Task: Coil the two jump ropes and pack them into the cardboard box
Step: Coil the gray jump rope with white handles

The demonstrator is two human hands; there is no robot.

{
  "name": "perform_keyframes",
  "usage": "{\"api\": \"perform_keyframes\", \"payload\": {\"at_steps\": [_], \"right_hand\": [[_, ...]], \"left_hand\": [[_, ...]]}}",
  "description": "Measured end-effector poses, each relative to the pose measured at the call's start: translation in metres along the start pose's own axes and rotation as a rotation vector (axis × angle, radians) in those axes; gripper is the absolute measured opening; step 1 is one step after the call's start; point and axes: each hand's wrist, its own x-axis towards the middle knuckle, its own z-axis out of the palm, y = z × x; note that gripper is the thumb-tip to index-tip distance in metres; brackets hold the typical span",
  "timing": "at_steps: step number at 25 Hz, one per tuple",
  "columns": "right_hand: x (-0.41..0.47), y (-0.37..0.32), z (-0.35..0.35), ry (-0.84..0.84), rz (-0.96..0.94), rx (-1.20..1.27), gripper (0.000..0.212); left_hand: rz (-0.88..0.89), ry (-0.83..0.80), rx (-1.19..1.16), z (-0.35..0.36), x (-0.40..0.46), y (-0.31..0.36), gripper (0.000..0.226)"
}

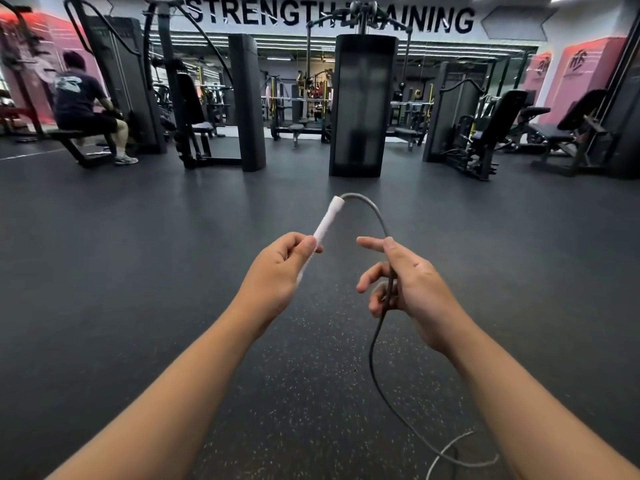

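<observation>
My left hand [281, 268] grips the white handle [326, 221] of a jump rope, with the handle pointing up and away from me. A grey cord [373, 206] arcs from the handle's tip over to my right hand [407, 284], which pinches it between thumb and fingers. Below that hand the cord hangs down to the floor and loops at the lower right [450, 455]. No second rope and no cardboard box are in view.
Dark speckled rubber floor [173, 271] stretches ahead. Black weight machines [362, 105] stand in a row across the room. A person [86, 102] sits on a bench at the far left. More benches stand at the far right [554, 133].
</observation>
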Motion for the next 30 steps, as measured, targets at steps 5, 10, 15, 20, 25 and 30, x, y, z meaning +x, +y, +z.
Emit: {"api": "perform_keyframes", "payload": {"at_steps": [5, 10, 15, 20, 25, 30], "right_hand": [[-0.012, 0.006, 0.021, -0.098, 0.025, -0.131, 0.041], [-0.008, 0.009, 0.033, -0.062, -0.061, -0.048, 0.033], [-0.001, 0.006, 0.026, 0.035, -0.097, -0.051, 0.027], [0.005, -0.008, 0.001, 0.005, -0.144, -0.276, 0.028], [0.002, -0.017, 0.0, -0.149, -0.191, -0.442, 0.026], [0.001, -0.011, 0.003, -0.137, -0.208, -0.431, 0.021]], "left_hand": [[-0.122, -0.009, -0.457, 0.008, -0.004, 0.01, 0.027], [-0.052, 0.019, -0.414, 0.008, -0.002, 0.017, 0.02], [-0.078, 0.021, -0.334, 0.008, -0.003, 0.017, 0.027], [0.196, 0.322, 0.234, -0.009, 0.007, 0.015, 0.097], [0.374, -0.206, 0.665, -0.021, 0.008, 0.037, 0.058], [0.023, -0.409, 0.293, -0.009, 0.004, 0.033, 0.037]]}}
